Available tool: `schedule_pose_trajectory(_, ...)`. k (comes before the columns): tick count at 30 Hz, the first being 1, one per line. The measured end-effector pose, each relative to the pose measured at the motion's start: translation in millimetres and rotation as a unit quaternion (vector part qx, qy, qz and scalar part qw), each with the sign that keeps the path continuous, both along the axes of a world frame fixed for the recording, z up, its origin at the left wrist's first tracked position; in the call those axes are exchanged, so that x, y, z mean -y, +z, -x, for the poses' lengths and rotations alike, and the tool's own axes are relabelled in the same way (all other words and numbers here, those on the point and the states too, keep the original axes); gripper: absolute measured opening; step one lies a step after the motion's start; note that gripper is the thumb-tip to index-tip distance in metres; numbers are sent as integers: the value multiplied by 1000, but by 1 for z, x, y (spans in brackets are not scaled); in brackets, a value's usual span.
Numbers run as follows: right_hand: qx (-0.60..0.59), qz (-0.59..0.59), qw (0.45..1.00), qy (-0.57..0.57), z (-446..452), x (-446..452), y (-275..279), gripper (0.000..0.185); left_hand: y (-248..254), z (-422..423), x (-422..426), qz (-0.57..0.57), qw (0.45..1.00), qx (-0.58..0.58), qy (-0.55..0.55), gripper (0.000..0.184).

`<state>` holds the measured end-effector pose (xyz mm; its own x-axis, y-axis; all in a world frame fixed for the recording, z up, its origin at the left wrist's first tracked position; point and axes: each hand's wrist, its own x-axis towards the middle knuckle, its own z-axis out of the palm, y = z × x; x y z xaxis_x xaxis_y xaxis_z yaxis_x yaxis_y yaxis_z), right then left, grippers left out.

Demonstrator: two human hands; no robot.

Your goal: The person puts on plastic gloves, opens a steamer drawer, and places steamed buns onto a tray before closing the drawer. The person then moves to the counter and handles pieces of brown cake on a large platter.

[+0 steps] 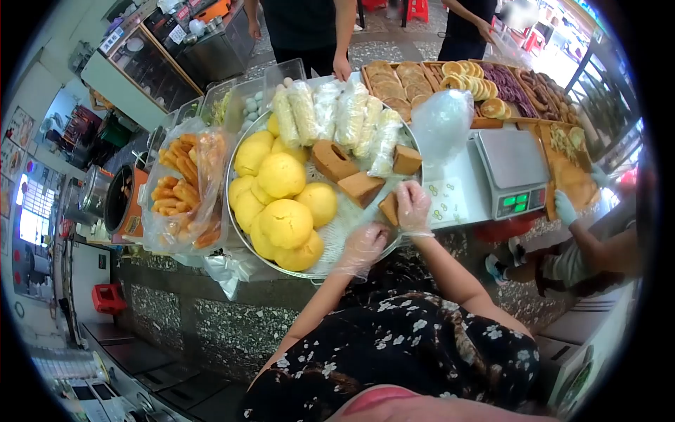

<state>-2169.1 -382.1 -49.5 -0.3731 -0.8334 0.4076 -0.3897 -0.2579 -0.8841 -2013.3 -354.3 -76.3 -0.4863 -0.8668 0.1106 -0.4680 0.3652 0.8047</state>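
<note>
My right hand [413, 205], in a clear plastic glove, is closed on a brown cake piece [389, 209] at the right front of a large round tray [241, 240]. Just left of it, my left hand [365, 246], gloved too, hangs over the tray's front edge with its fingers curled; whatever they hold, if anything, is hidden. Other brown pieces [361, 188] lie beyond my hands. Yellow round buns [282, 175] are heaped on the tray's left side, and plastic-wrapped rolls [351, 113] line its back.
A bag of fried dough sticks [185, 171] stands left of the tray. At the right are a plastic bag [443, 122], a digital scale [510, 167] and wooden trays of flatbreads [400, 81]. People stand across the table; a co-worker's gloved hand [565, 207] is at far right.
</note>
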Motion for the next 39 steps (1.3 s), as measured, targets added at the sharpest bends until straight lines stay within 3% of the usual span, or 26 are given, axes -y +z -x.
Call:
schedule_pose_trajectory(2, 8, -3, 1000, 14, 0, -1, -4, 15, 2, 1, -3, 5, 1000, -10, 27, 21)
schedule_pose_trajectory(6, -40, -16, 998, 43, 12, 6, 6, 17, 20, 9, 4, -15, 995, 76, 59, 20)
schedule_pose_trajectory(12, -89, -90, 975, 183, 44, 47, 15, 19, 20, 23, 14, -53, 983, 107, 139, 24)
schedule_pose_trajectory(15, -172, -3, 970, 170, 44, 56, 11, 18, 30, 34, 14, -51, 979, 115, 161, 26)
schedule_pose_trajectory(27, -206, 12, 964, 166, 47, 54, 9, 18, 25, 32, 13, -25, 981, 99, 162, 26)
schedule_pose_trajectory(29, -211, 25, 962, 173, 47, 60, 10, 18, 23, 30, 17, -93, 967, 61, 228, 34)
schedule_pose_trajectory(33, -221, 18, 959, 177, 48, 58, 7, 18, 9, 28, 17, -32, 967, 21, 251, 37)
schedule_pose_trajectory(36, -225, 22, 957, 180, 47, 60, 10, 17, 4, 25, 20, 14, 975, 65, 212, 43)
schedule_pose_trajectory(39, -226, 13, 956, 186, 46, 61, 9, 18, 36, 29, 17, -48, 978, 66, 190, 56)
